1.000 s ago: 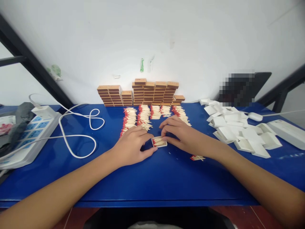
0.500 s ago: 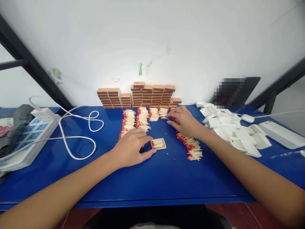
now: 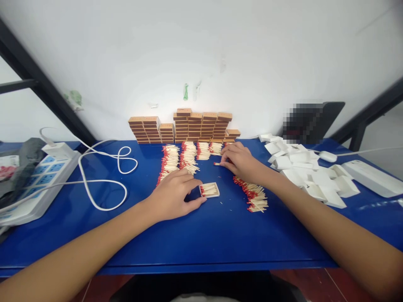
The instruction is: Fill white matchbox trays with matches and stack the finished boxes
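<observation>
Filling appears the current step: left hand (image 3: 178, 195) clamps tray (image 3: 212, 196), right hand (image 3: 241, 161), apart at one o'clock, pinches match (image 3: 216, 164); next move calls for aligned placement.

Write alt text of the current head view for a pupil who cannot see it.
The left hand holds a small tray of matches on a blue table while the right hand pinches a red-tipped match. More matches lie in rows before stacked matchboxes.

We find the left hand (image 3: 178, 195) and right hand (image 3: 241, 161) bare; forearms (image 3: 103, 240) bare; grey cloth (image 3: 203, 298) at the lower edge, possibly worn.
</observation>
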A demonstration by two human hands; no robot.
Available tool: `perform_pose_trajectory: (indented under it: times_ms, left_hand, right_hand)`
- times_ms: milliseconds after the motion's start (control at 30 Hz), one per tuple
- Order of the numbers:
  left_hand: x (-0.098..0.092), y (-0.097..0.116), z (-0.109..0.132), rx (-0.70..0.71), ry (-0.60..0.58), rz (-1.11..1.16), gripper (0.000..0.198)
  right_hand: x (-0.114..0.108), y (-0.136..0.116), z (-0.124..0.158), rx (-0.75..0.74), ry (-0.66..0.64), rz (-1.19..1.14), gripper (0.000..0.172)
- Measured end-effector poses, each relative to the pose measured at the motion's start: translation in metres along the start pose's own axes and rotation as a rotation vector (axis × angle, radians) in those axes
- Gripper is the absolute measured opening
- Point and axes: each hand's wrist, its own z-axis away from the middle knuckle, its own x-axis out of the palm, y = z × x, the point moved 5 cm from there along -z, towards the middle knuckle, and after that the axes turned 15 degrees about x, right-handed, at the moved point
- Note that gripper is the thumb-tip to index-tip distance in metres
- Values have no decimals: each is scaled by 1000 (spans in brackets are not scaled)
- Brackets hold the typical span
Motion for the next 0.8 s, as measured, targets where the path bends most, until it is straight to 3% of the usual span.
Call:
perform_pose_trajectory:
  times_ms: [267,800]
  left_hand:
    - [1,-1,1,-7,0,-1,30]
    - [0,0,0,-11,-3,-8,29]
  right_hand:
    - [-6,-15,12,-65,-46,-88,22]
    - [-3,-28,23,-37,13,96,9]
